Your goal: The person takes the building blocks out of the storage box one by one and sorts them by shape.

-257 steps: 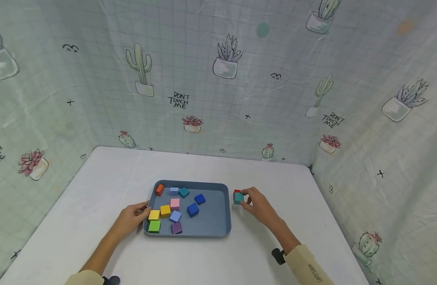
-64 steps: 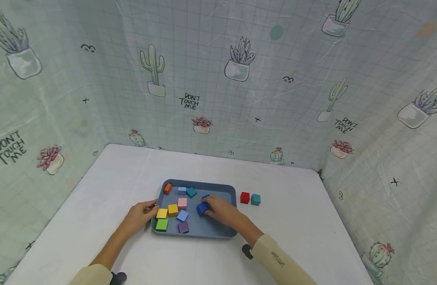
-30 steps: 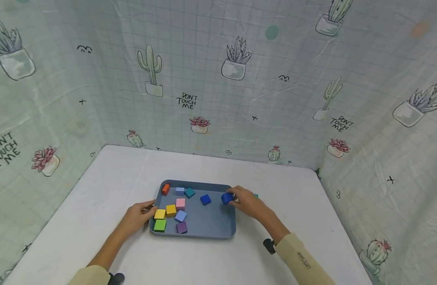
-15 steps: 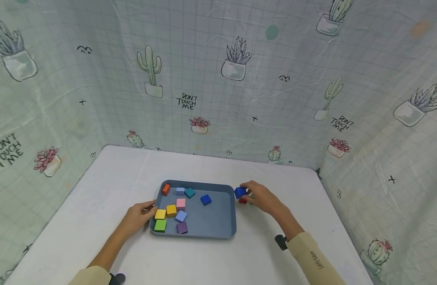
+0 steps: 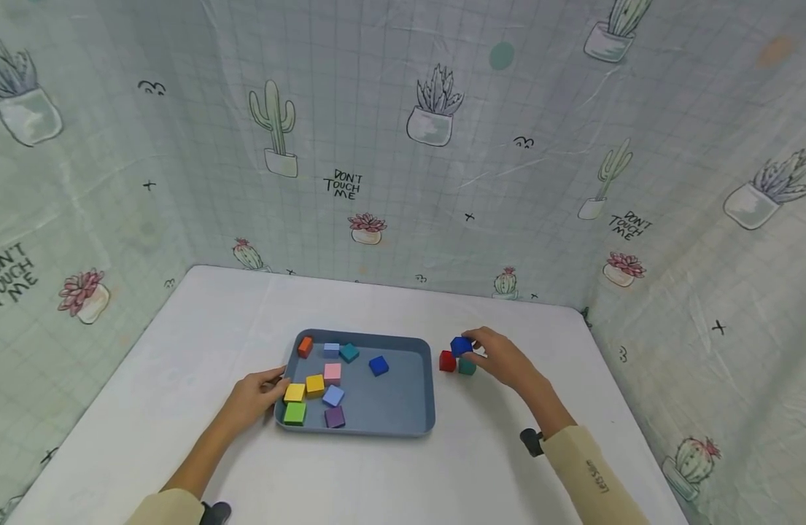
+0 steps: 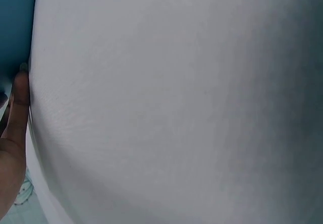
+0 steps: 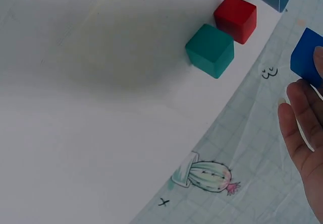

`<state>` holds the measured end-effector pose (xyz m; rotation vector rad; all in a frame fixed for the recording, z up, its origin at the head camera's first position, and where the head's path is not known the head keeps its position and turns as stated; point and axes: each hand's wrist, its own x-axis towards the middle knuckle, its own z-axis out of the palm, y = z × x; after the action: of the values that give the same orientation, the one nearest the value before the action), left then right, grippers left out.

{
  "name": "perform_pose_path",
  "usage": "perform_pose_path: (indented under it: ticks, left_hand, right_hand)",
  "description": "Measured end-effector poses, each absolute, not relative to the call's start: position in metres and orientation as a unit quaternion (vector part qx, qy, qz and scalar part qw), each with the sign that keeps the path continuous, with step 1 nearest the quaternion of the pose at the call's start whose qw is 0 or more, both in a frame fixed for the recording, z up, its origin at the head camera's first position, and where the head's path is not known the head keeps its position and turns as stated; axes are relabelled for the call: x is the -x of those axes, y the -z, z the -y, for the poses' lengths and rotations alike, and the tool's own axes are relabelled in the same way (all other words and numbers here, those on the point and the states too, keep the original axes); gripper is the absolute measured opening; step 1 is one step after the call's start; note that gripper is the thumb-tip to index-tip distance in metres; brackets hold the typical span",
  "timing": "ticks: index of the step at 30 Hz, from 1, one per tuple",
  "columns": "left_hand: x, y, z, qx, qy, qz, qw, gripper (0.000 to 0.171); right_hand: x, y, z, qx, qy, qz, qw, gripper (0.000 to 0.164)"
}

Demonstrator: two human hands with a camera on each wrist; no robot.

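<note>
My right hand [image 5: 501,355] pinches a blue cube [image 5: 461,346] between thumb and fingertips, held above the table to the right of the tray. Below it, a red cube [image 5: 447,361] and a teal cube [image 5: 467,366] stand side by side on the table; the right wrist view shows these two touching or nearly so. My left hand [image 5: 250,399] grips the left rim of the blue-grey tray [image 5: 403,430]. In the left wrist view only part of that hand [image 6: 12,133] shows at the tray's side.
Inside the tray lie another blue block [image 5: 378,365], a pink block [image 5: 332,373], a purple block [image 5: 334,416], a green block [image 5: 295,413] and several more, mostly toward its left half. A patterned curtain [image 5: 376,146] rises behind the white table [image 5: 350,481].
The teal cube was set down beside the red one. My right hand then took a blue cube from the tray and carried it right, over the rim. The left hand stays at the tray.
</note>
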<state>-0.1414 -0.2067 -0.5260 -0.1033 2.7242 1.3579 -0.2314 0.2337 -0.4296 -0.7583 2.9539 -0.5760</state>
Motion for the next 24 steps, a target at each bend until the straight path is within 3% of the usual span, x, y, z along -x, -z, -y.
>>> perform_pose_path:
  ticks: [24]
  left_hand:
    - [0.141,0.529,0.207,0.025,-0.442,-0.896,0.041,0.052]
  right_hand:
    - [0.238,0.442,-0.27,0.194,0.166,-0.966,0.034,0.036]
